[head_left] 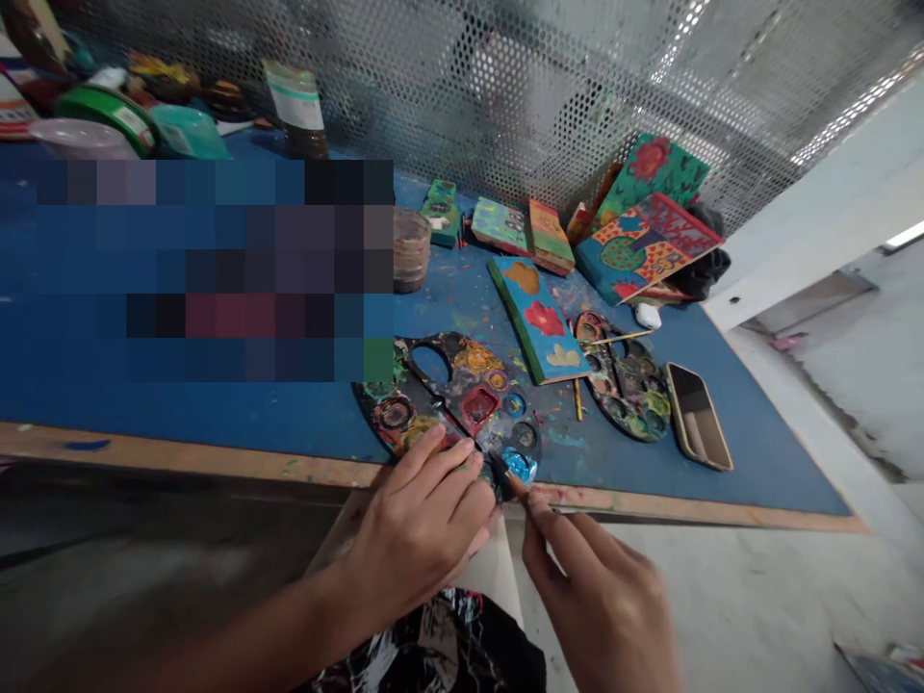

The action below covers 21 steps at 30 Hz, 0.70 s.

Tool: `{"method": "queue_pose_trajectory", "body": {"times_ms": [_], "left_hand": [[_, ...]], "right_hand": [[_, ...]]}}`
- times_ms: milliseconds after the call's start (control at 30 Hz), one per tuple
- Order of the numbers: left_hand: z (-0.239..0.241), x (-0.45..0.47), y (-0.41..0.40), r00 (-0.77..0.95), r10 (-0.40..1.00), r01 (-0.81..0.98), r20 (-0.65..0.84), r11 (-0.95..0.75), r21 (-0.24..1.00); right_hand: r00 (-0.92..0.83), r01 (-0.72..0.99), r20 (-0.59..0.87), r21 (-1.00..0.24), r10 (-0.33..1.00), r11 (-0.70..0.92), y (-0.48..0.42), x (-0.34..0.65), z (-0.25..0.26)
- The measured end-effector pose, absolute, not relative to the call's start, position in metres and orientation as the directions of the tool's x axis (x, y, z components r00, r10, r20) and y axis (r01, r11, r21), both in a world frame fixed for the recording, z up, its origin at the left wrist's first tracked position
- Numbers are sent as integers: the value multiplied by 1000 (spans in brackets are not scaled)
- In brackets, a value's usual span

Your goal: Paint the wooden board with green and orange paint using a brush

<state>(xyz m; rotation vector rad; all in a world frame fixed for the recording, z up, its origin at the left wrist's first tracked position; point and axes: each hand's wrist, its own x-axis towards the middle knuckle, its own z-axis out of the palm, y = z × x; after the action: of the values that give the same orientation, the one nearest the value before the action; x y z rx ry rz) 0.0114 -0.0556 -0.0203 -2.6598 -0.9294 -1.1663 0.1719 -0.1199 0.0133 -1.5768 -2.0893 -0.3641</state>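
Note:
A round paint palette, smeared with many colours, lies at the near edge of the table. My left hand grips its near rim, fingers over the top, with the thumb partly hidden below. Pinched in my right hand is a paintbrush. Its dark bristles are at the palette's near right, beside a well of bright blue paint. Farther back lies a painted board with a blue face, a green side and orange, red and cream flower shapes.
A second palette with a thin brush across it lies right, beside a phone. Painted blocks and boxes stand along the perforated metal screen. A jar stands behind the palette. Blurred blocks cover the left.

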Motion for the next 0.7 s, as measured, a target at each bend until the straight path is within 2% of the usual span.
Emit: {"method": "queue_pose_trajectory", "body": {"times_ms": [100, 300, 433, 567, 700], "left_hand": [[-18, 11, -54, 528, 492, 559, 692, -815, 153], [-17, 12, -56, 505, 515, 573, 692, -800, 177], [-19, 11, -56, 507, 507, 565, 697, -806, 176], [-18, 11, -54, 501, 523, 569, 690, -800, 193], [-17, 12, -53, 505, 519, 565, 690, -803, 190]], "right_hand": [[-169, 955, 506, -129, 846, 268, -117, 170, 14], [-225, 949, 526, -75, 820, 308, -121, 175, 17], [-189, 958, 478, -101, 858, 268, -121, 175, 17], [-201, 954, 520, -90, 830, 287, -121, 175, 17], [-163, 963, 489, -112, 857, 247, -120, 174, 17]]}}
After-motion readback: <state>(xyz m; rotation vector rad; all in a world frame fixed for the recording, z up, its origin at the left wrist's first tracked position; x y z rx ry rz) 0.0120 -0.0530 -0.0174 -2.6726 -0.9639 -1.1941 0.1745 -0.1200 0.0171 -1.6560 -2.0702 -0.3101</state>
